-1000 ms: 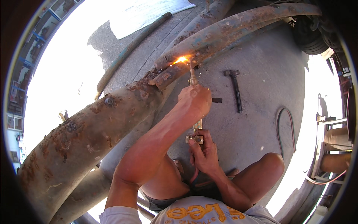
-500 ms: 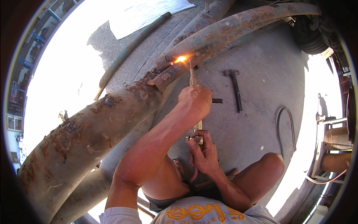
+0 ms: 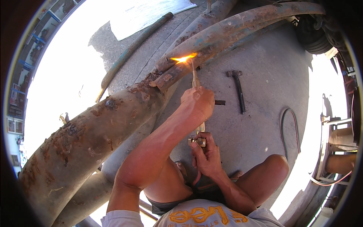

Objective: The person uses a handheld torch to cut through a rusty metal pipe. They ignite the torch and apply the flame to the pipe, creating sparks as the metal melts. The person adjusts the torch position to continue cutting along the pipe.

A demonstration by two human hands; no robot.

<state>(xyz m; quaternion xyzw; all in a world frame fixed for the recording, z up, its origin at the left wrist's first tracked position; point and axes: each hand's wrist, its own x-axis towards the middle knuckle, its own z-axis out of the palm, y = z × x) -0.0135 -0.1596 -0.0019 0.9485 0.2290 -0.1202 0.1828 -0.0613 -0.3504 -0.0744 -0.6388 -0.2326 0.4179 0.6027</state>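
Note:
My left hand (image 3: 198, 101) is closed round the front of a brass gas torch (image 3: 196, 80), its nozzle pointing away from me. Lower down, my right hand (image 3: 207, 157) grips the rear of the torch by its valve knobs, the thumb against one of them. From the nozzle tip a bright orange flame (image 3: 183, 59) plays along the seam where a rusty upper pipe (image 3: 223, 28) lies against a lower one (image 3: 168, 77). A large rust-scaled pipe (image 3: 102, 117) extends from there to the lower left. Hoses run from the torch down between my legs.
A black-handled hammer (image 3: 239, 92) lies on the concrete to the right. Near my left hand is a short dark metal strip (image 3: 220, 102). A thin pipe (image 3: 132, 49) and a white sheet (image 3: 147, 17) lie beyond. A looped hose (image 3: 290, 113) is at the right, a tyre (image 3: 315, 43) at far right.
The flame has changed from a compact glowing spot with sparks to a wider, flatter yellow-orange tongue. Both hands and the torch stay in nearly the same place.

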